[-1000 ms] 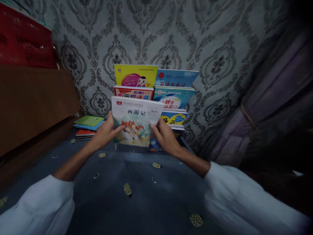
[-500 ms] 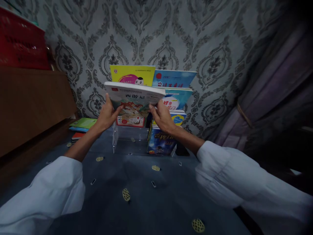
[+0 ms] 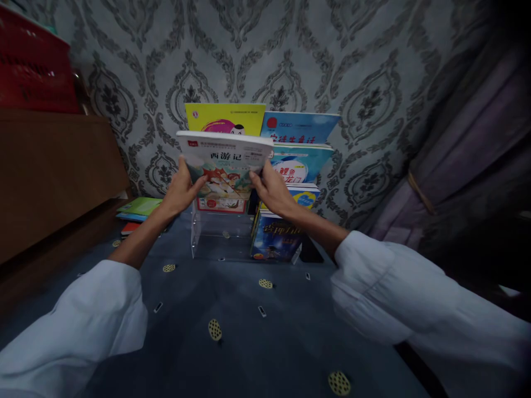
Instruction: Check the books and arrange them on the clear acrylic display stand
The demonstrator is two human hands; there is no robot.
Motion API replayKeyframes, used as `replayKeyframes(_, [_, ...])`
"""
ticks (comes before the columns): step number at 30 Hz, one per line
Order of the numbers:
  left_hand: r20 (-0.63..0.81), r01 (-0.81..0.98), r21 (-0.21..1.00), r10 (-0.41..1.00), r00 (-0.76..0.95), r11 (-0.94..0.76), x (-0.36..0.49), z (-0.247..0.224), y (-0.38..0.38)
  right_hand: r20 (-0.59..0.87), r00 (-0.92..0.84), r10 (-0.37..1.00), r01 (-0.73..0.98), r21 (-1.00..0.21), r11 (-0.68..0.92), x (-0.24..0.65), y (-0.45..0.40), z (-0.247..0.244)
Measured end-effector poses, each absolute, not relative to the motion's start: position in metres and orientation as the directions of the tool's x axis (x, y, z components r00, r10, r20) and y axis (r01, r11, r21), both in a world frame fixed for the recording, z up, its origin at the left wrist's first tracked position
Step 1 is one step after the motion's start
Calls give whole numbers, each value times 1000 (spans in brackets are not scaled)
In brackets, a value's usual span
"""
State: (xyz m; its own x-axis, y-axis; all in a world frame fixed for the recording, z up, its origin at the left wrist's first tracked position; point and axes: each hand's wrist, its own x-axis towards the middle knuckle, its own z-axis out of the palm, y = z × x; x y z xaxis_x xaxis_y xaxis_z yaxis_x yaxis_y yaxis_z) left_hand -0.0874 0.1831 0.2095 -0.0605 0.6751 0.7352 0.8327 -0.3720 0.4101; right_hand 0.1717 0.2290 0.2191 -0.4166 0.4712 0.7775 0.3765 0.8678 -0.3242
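Between both hands I hold a paperback book [image 3: 226, 171] with a pale cover and a colourful picture, its front turned toward me. My left hand [image 3: 179, 190] is closed on its left edge, thumb across the cover. On the opposite edge, my right hand [image 3: 271, 190] grips it the same way. The book is in front of the left column of a clear acrylic rack [image 3: 222, 232]. Behind it a yellow book [image 3: 224, 113] sticks up. Beside it, the right column holds blue books [image 3: 302, 124], a teal book [image 3: 307, 160] and a dark blue book [image 3: 276, 237] at the front.
Several books [image 3: 141, 206] lie stacked at the left, by a wooden cabinet [image 3: 58, 177] with a red bag [image 3: 35, 69] on top. A dark flat object [image 3: 311, 251] lies right of the rack. Patterned wallpaper [image 3: 360, 99] stands behind; a curtain [image 3: 448, 143] hangs at right.
The held book has tipped more upright, so more of its cover shows. Both hands keep their grip, and the view has shifted slightly.
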Motion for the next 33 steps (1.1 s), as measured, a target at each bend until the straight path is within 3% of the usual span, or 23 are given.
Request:
replayKeyframes(8, [687,829,427,725,-40,-360,-85,223,190,788,-359,500,625,-195,756,170,250,242])
replayKeyframes(18, [670,838,452,737,-93,-305,-77,223,193,910,-304,281,551,-72,831,162,240,260])
replayKeyframes(22, [645,873,437,752,-137,-216,-71,223,188,903,-338,266,552,-39,833,162,241,261])
replayKeyframes(27, [631,940,337,754,-185,-51,-60,225,174,899,-352,262,558,-23,830,166,247,255])
replayKeyframes(33, [580,926,375,792,-190,-53,-62,220,178,889,-381,254,555,0,832,165,247,252])
